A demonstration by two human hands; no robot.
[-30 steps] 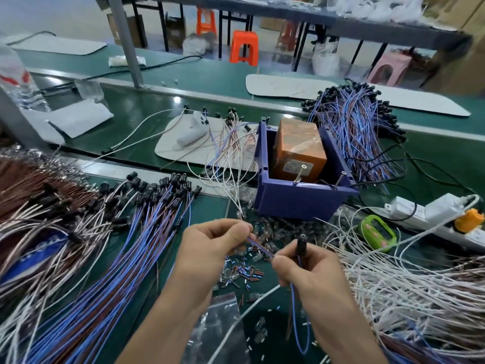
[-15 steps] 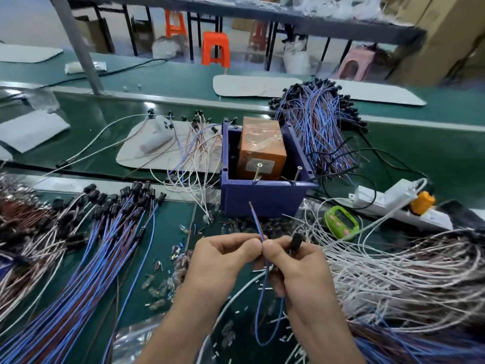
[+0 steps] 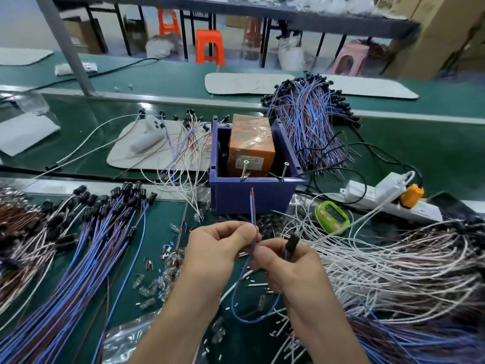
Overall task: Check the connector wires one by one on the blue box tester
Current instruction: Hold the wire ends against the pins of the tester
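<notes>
Just in front of the blue box tester (image 3: 231, 199), both hands hold one connector wire (image 3: 252, 206): the left hand (image 3: 217, 248) pinches its blue and brown leads so the ends stand upright, the right hand (image 3: 288, 266) grips the run below, the black connector (image 3: 292, 241) poking up by its fingers. Judging by this, the wire is being readied for testing, and next the two ends need touching to the two screws (image 3: 245, 168) slanting up at the box's near wall. Inside the box sits an orange taped block (image 3: 250, 143).
</notes>
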